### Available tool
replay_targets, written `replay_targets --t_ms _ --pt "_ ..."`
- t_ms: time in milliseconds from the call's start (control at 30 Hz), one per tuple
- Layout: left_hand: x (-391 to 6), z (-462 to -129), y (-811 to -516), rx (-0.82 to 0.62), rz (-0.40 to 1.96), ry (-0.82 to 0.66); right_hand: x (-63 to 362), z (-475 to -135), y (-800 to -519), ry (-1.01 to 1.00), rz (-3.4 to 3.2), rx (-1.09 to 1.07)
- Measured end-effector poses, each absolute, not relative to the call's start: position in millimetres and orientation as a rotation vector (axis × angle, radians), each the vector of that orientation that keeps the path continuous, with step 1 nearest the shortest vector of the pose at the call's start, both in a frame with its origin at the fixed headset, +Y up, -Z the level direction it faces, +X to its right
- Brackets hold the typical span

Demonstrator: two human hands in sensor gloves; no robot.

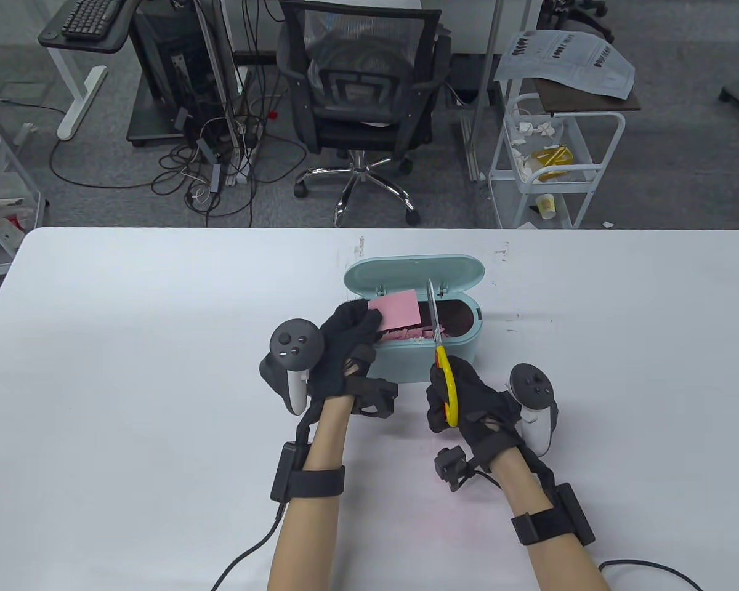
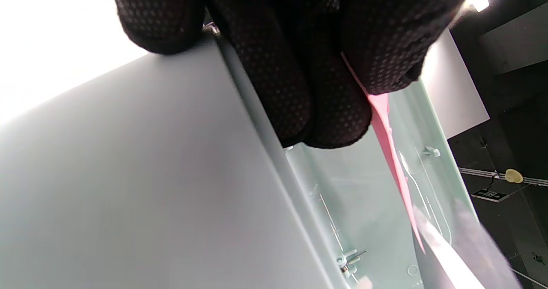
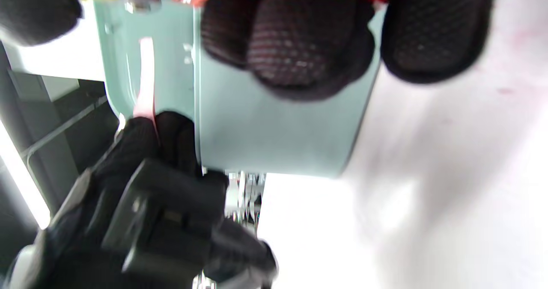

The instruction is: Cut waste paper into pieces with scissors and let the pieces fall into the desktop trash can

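Roughly midway, judging by the pink scraps [image 1: 409, 334] already lying inside the open mint trash can [image 1: 428, 360] on the desk [image 1: 129, 345], with a fair piece of pink paper [image 1: 395, 311] left to cut. Left hand [image 1: 345, 345] pinching that paper by its left edge, held over the can's left half. Just right of the sheet, closed blades of the scissors [image 1: 436, 345] above the opening, yellow handles gripped in the right hand [image 1: 468, 400] in front of the can.

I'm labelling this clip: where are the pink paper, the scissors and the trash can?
pink paper [image 1: 396, 312], table view, sheet's middle.
scissors [image 1: 447, 381], table view, yellow handle.
trash can [image 1: 415, 363], table view, front wall.
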State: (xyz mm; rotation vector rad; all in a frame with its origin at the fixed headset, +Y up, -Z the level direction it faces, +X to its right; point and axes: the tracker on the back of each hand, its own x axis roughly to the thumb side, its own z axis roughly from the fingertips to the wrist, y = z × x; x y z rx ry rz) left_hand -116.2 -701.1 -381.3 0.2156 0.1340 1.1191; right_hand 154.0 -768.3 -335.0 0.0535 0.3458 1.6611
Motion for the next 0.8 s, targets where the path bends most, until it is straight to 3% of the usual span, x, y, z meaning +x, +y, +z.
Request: replay_targets --t_ms 100,300,800 --pt "-115.9 -381.0 -701.3 0.219 1.121 0.137 150.9 -331.8 -770.2 0.474 1.702 0.181" --pt "-115.8 -380.5 -701.8 0.212 1.141 0.141 141.7 -327.6 -772.5 0.537 1.719 0.181" --pt "-115.6 -380.3 -702.7 0.218 1.138 0.139 132.5 -337.1 -771.6 0.417 1.75 0.141"
